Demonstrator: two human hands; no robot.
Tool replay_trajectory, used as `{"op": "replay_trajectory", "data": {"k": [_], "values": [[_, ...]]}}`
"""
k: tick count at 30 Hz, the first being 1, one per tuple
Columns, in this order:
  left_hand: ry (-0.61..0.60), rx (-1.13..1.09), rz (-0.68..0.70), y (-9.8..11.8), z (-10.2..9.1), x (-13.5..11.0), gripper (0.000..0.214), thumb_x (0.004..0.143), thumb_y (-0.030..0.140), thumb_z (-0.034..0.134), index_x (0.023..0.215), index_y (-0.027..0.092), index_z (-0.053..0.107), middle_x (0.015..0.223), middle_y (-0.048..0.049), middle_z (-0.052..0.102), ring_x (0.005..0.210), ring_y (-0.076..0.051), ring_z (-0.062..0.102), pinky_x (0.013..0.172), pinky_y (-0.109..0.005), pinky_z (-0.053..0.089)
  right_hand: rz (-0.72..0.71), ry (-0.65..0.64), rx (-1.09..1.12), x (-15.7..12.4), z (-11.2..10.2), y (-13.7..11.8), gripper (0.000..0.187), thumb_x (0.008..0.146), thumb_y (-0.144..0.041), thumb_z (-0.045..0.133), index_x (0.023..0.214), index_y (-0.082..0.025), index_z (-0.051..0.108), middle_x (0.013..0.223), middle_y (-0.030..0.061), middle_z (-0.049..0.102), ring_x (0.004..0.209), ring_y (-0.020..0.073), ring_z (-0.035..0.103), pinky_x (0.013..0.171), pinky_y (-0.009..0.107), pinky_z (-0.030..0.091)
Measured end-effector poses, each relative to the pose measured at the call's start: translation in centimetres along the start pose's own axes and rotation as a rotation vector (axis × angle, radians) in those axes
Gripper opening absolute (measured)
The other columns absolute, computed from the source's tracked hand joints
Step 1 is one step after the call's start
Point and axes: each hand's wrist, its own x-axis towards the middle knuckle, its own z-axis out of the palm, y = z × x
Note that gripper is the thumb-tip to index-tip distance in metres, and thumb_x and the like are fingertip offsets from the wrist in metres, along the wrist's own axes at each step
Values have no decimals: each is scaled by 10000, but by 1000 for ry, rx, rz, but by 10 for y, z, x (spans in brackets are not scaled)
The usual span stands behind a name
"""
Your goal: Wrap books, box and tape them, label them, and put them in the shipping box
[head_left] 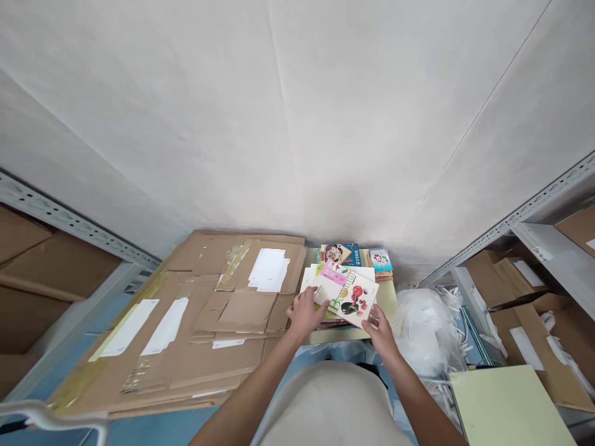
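Between my hands is a book (346, 291) with a white and pink cover, green lettering and pictures of fruit, lying tilted over a pile of other books. My left hand (307, 314) grips its left edge, thumb on the cover. At the lower right corner, my right hand (380, 329) pinches the same book. Behind it lies a dark blue book (351, 254) with a picture in a diamond frame. A small stack topped by a light blue book (380, 261) stands at the back right. All of these rest on a pale yellow table (389, 300).
Flattened cardboard boxes (181, 322) are piled on the left, against the wall (288, 124). To the right sit a bundle of clear plastic (423, 328) and a pale yellow surface (511, 406). Metal shelves with cardboard boxes (534, 337) flank both sides.
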Motion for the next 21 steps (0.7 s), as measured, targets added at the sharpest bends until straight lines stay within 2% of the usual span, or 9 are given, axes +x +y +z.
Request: {"op": "replay_trajectory", "data": {"k": [4, 7, 9, 11, 14, 17, 21], "values": [[-33, -48, 30, 4, -5, 19, 479, 823, 322, 531, 1288, 207, 515, 1400, -168, 539, 1388, -360, 359, 1026, -586, 353, 71, 4, -34, -7, -14, 12, 671, 639, -473, 720, 1239, -192, 613, 1104, 125, 697, 809, 252, 689, 747, 404, 572], [54, -103, 56, 1, 0, 11, 539, 787, 329, 574, 1303, 190, 502, 1477, -183, 450, 1420, -369, 310, 1051, -600, 336, -16, 70, -135, 0, -29, 9, 597, 678, -487, 682, 1191, -184, 643, 1142, 138, 683, 917, 271, 673, 781, 399, 558], [95, -213, 81, -4, 9, -5, 512, 783, 385, 582, 1249, 179, 531, 1420, -186, 500, 1344, -355, 424, 1016, -554, 405, -94, 130, -206, 10, -39, 3, 569, 715, -482, 647, 1203, -190, 635, 1234, 146, 644, 1056, 286, 639, 855, 406, 536], [29, -376, 85, -10, 20, -23, 479, 783, 441, 575, 1176, 167, 558, 1256, -174, 611, 1175, -319, 574, 901, -478, 502, -154, 148, -274, 22, -46, -2, 552, 726, -460, 637, 1215, -203, 628, 1302, 137, 609, 1173, 290, 588, 935, 418, 501], [-155, -606, 40, -14, 35, -44, 503, 740, 468, 629, 1133, 157, 573, 1115, -147, 682, 1020, -281, 658, 744, -388, 551, -178, 119, -355, 39, -49, -4, 524, 700, -414, 663, 1189, -225, 644, 1345, 103, 593, 1278, 287, 521, 1029, 443, 440], [-229, -759, -7, -12, 47, -51, 530, 689, 454, 702, 1117, 160, 595, 1199, -155, 674, 1097, -279, 645, 788, -370, 558, -151, 51, -389, 47, -44, -3, 479, 691, -372, 667, 1147, -225, 673, 1314, 90, 623, 1267, 289, 537, 1055, 463, 425], [-211, -831, -46, -9, 55, -50, 582, 678, 458, 723, 1153, 154, 581, 1226, -168, 663, 1149, -281, 626, 879, -394, 539, -203, 48, -476, 39, -34, -5, 417, 713, -308, 646, 1118, -229, 703, 1282, 81, 650, 1271, 293, 538, 1095, 451, 397]]}}
